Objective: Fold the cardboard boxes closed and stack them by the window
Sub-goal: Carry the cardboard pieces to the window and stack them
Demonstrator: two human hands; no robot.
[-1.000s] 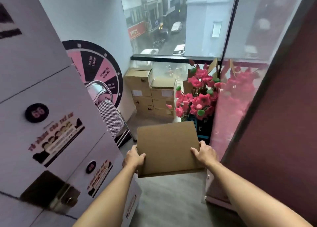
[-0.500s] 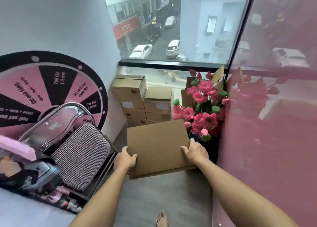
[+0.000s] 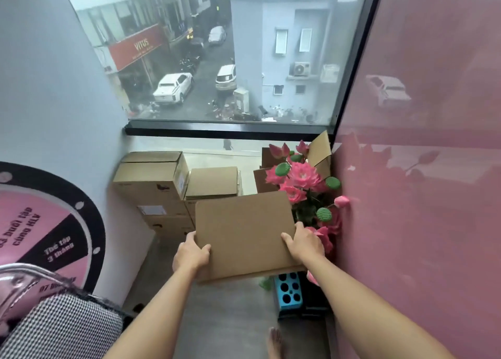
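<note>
I hold a closed, flat brown cardboard box [image 3: 244,231] out in front of me, above the grey floor. My left hand [image 3: 191,254] grips its left edge and my right hand [image 3: 303,243] grips its right edge, thumbs on top. Beyond it, under the window [image 3: 230,60], stand stacked cardboard boxes: a taller stack [image 3: 151,179] in the left corner and a lower stack [image 3: 212,182] beside it, topped with thin flat boxes. More open cardboard [image 3: 321,150] sits behind the flowers at the right.
Pink artificial flowers [image 3: 303,179] in a dark stand with a blue holed block [image 3: 288,293] crowd the right side against a pink glossy wall [image 3: 420,196]. A pink-and-black prize wheel [image 3: 40,236] and a houndstooth chair [image 3: 54,329] stand at the left. My bare foot [image 3: 275,343] shows below.
I have walked closer to the window carrying the box. The stacks and flowers now appear larger and nearer, and the lockers at the left have passed out of view.
</note>
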